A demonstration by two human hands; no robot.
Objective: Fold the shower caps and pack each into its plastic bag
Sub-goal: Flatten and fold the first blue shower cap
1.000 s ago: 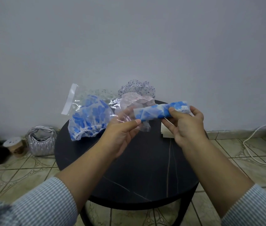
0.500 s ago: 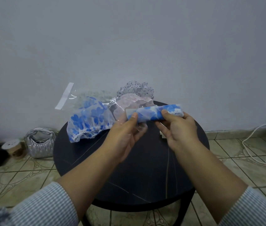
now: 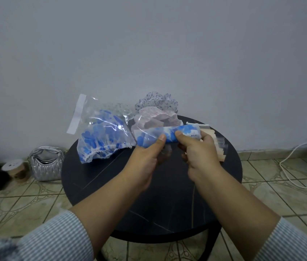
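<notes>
A blue-and-white shower cap rolled into a tight tube (image 3: 187, 131) is held above the round black table (image 3: 149, 204). My right hand (image 3: 199, 153) grips its right end. My left hand (image 3: 147, 159) pinches the mouth of a clear plastic bag (image 3: 103, 117), and the roll's left end sits inside that mouth. The bag stretches up and left, ending in a white adhesive strip. Behind the bag an unfolded blue-patterned cap (image 3: 102, 146) lies on the table, beside a pink cap (image 3: 154, 117) and a dark-printed clear cap (image 3: 156, 102).
A stack of flat clear bags with card inserts (image 3: 216, 147) lies on the table's right side. On the tiled floor at left stand a silver quilted handbag (image 3: 45, 162) and a spool (image 3: 15, 166). A white cable (image 3: 299, 162) loops on the floor at right. A grey wall stands close behind.
My hands came closer together and the rolled cap's left end slid into the bag's mouth. The bag's free end swung a little to the left.
</notes>
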